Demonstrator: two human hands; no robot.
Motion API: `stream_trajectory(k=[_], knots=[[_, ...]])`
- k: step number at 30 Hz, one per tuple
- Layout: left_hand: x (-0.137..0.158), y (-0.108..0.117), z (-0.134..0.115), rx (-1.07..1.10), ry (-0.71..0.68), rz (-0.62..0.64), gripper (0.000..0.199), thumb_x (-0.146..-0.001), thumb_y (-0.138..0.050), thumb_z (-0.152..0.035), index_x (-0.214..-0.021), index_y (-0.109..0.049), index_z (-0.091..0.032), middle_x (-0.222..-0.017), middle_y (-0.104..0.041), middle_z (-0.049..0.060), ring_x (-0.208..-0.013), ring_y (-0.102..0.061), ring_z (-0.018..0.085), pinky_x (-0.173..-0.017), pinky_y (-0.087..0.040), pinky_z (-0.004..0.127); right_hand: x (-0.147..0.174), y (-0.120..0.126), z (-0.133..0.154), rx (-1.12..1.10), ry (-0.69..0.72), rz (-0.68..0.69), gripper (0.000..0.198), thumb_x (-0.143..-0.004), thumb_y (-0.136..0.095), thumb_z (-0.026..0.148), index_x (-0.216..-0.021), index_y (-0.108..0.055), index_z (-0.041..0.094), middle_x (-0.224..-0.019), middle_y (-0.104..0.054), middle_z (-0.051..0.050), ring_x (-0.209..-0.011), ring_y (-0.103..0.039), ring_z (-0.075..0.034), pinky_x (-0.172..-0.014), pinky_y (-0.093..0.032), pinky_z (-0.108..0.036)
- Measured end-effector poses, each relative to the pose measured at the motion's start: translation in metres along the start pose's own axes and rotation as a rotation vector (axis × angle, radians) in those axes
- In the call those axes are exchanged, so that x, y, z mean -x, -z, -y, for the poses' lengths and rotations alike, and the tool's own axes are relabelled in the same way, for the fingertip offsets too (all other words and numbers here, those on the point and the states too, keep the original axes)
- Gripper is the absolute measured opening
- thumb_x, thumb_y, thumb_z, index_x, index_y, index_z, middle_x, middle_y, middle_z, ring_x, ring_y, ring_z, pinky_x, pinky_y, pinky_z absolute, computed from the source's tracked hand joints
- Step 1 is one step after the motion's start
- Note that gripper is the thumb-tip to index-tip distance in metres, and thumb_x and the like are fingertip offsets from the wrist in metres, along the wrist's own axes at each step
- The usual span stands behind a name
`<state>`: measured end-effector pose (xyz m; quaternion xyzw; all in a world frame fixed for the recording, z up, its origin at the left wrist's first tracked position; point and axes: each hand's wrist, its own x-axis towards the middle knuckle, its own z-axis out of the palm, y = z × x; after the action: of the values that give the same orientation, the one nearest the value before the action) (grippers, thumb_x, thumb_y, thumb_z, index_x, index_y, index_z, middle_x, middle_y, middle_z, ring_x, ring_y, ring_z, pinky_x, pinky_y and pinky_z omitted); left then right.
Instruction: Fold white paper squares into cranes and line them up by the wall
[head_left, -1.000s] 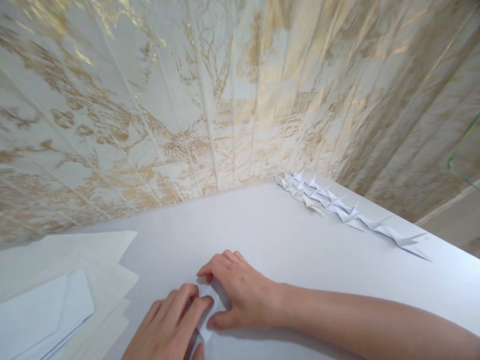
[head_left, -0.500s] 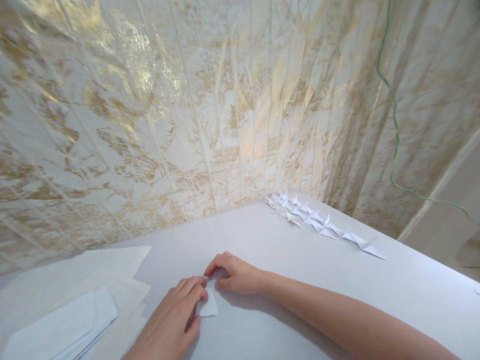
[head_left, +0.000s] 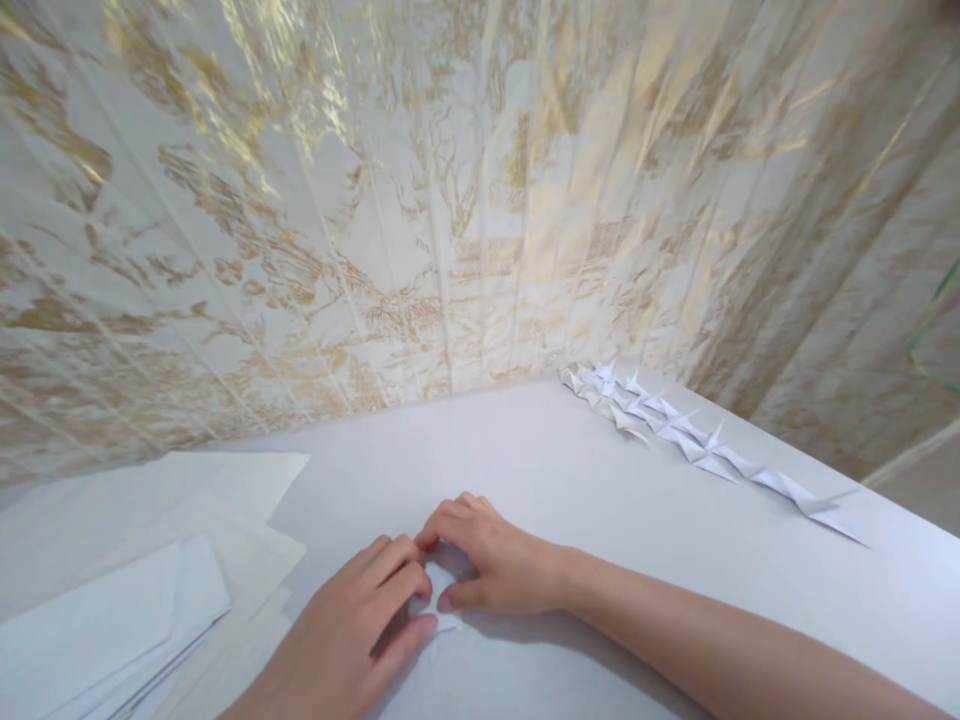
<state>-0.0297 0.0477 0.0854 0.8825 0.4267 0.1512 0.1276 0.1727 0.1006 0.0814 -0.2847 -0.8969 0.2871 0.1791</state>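
Note:
A small folded piece of white paper lies on the white table between my two hands, partly covered by them. My left hand comes in from the lower left, its curled fingers on the paper's left side and its thumb by the near edge. From the right, my right hand bends over the paper, fingertips at the far end and thumb on its right side. The fingertips of both hands nearly meet at the top, so the paper's full shape is hidden.
Several folded white paper cranes stand in rows along the table's back right edge. At the left lie loose cream sheets with a stack of white paper on top. A gold-patterned wall covering rises behind the table.
The view has turned a little to the left, so the cranes appear farther right. My left thumb has moved in to the paper's near edge. My right thumb now reaches over the paper.

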Motion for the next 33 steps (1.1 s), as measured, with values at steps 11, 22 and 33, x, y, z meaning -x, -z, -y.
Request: stream_trajectory(k=[11,22,33], knots=[[0.0,0.006,0.022,-0.173,-0.413,-0.042,0.008,-0.09,-0.064,-0.024,-0.098,-0.063,-0.025,-0.096,-0.071,-0.001,-0.091,-0.064,0.017,-0.082,-0.049,0.028,0.001,0.004,-0.002,-0.044,0.02,0.023,0.04,-0.076,-0.077,0.018,-0.112,-0.059,0.015,-0.111,-0.063,-0.007,-0.106,-0.053,-0.023,-0.099,-0.036,-0.037],[-0.004,-0.016,0.02,0.178,-0.037,-0.047,0.019,-0.097,-0.048,-0.026,-0.08,-0.056,-0.024,-0.087,-0.062,-0.003,-0.086,-0.057,0.015,-0.076,-0.046,0.027,0.002,0.009,0.002,-0.053,-0.009,0.077,0.04,-0.076,-0.075,0.016,-0.112,-0.058,0.016,-0.111,-0.061,-0.007,-0.107,-0.052,-0.023,-0.1,-0.036,-0.038],[-0.003,-0.021,0.012,0.184,0.096,-0.016,0.018,-0.093,-0.047,-0.025,-0.076,-0.049,-0.024,-0.085,-0.058,-0.002,-0.086,-0.053,0.02,-0.076,-0.042,0.035,0.002,0.006,0.001,-0.071,-0.027,0.052,0.044,-0.073,-0.075,0.014,-0.113,-0.057,0.016,-0.112,-0.061,-0.007,-0.106,-0.051,-0.023,-0.099,-0.037,-0.038]])
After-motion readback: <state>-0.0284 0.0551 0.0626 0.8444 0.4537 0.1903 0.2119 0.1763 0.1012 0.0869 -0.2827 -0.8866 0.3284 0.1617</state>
